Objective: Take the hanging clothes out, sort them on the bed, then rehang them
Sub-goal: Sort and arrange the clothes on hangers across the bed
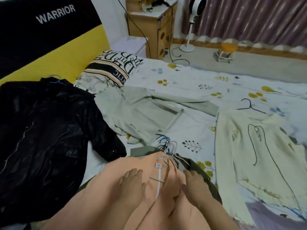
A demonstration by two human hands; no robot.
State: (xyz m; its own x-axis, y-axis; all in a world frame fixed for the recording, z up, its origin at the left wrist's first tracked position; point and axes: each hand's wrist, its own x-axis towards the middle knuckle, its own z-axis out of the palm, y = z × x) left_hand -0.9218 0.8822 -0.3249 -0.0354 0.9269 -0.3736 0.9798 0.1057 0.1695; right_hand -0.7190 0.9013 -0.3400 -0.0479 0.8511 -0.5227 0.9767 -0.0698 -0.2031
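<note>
Pressing flat on a peach garment (116,196) at the near edge of the bed (191,83), both hands lie palm down with fingers spread, gripping nothing. Left hand (131,185) sits left of a white strap (158,181) that runs down the garment's middle; right hand (196,185) sits right of it, near the garment's edge. A small white tag (157,166) marks the strap's top end.

Just beyond the fingertips, a bunch of wire hanger hooks (166,145), pale blue and pink, pokes out from the top of the pile. Under the peach layer, a dark olive garment (196,165) shows at the right and a grey one (141,151) at the left.

Left side: black shiny jacket (44,127) spread wide, a blue hanger hook (57,80) showing at its collar. Right side: cream knit sweater (259,155) laid flat, with dark cord lacing on the front, apart from the pile. A black hanger (250,106) lies bare on the sheet just past its collar.

Middle distance: pale green garment (132,113) rumpled across the floral sheet. Beyond it, a lettered pillow (114,67) against a yellow and black headboard (54,47).

Far: wooden cabinet (149,34), white standing fan (194,19), small stool (227,48), patterned curtain (257,19).
</note>
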